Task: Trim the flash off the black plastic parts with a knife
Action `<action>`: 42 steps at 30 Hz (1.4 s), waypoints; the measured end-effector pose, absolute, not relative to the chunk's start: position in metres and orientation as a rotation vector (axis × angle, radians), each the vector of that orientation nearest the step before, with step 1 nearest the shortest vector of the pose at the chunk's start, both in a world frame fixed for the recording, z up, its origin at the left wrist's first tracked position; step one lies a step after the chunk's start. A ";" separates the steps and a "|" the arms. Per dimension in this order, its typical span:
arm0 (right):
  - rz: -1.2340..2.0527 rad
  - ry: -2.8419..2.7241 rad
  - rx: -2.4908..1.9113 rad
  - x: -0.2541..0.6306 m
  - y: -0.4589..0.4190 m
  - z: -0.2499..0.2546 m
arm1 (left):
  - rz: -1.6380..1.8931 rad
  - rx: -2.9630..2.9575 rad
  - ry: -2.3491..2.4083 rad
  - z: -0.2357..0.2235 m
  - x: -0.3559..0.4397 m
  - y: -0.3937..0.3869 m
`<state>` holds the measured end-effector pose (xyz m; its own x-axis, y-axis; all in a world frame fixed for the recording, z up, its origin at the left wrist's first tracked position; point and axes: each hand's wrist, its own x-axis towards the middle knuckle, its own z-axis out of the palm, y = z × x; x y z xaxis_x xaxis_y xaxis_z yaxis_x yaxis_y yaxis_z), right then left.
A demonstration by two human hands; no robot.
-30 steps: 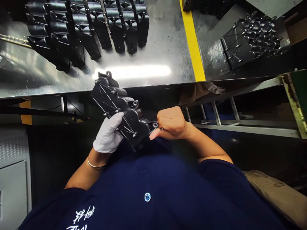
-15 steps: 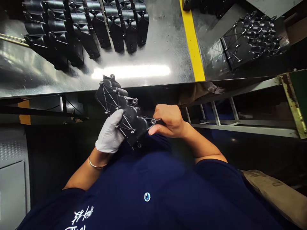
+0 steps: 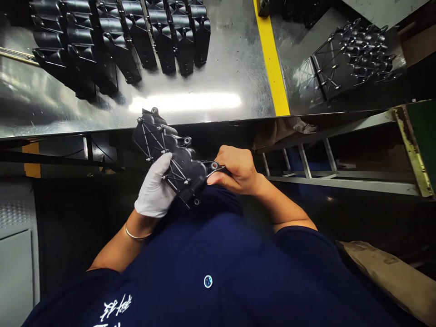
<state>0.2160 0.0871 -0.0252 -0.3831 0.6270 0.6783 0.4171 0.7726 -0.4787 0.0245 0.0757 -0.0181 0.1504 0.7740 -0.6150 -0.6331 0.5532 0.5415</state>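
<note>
A black moulded plastic housing (image 3: 185, 161), with ribs, metal-tipped posts and ringed lugs, is held tilted in front of my body, just off the table's near edge. My left hand (image 3: 156, 188), in a white glove, grips it from the lower left, thumb on the ribbed face and fingers hidden beneath. My bare right hand (image 3: 236, 170) is closed in a fist at the housing's right-hand lug (image 3: 214, 165). A thin, dark, blade-like piece (image 3: 218, 169) shows between thumb and fist, against that lug; most of it is hidden inside the hand.
Rows of similar black housings (image 3: 163, 41) stand on the shiny metal table (image 3: 231, 68). Yellow tape (image 3: 272, 63) crosses it. More ribbed black parts (image 3: 364, 50) are stacked at the right. Below them is a metal frame (image 3: 354, 182); a grey cabinet (image 3: 15, 268) stands at left.
The housing and my right hand have shifted slightly up and left in view. Both hands keep their hold, and the blade-like piece stays by the same lug.
</note>
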 end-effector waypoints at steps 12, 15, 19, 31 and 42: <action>0.297 -2.055 -0.784 0.218 0.089 -0.023 | 0.977 0.219 1.006 -0.021 0.024 0.072; 0.262 -2.027 -0.835 0.219 0.090 -0.023 | 0.992 0.255 0.973 -0.021 0.024 0.070; 0.262 -2.064 -0.884 0.220 0.091 -0.023 | 0.996 0.219 1.005 -0.017 0.028 0.070; 0.298 -2.050 -0.934 0.224 0.091 -0.024 | 0.964 0.095 0.954 -0.011 0.037 0.073; 0.475 -1.836 -0.932 0.223 0.098 -0.019 | 1.270 0.210 0.875 0.000 0.038 0.078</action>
<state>0.2230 0.0979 -0.0192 -0.2212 0.7733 0.5942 0.3883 0.6288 -0.6737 0.0381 0.0783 0.0003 0.0317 0.8906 -0.4536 -0.7410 0.3256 0.5874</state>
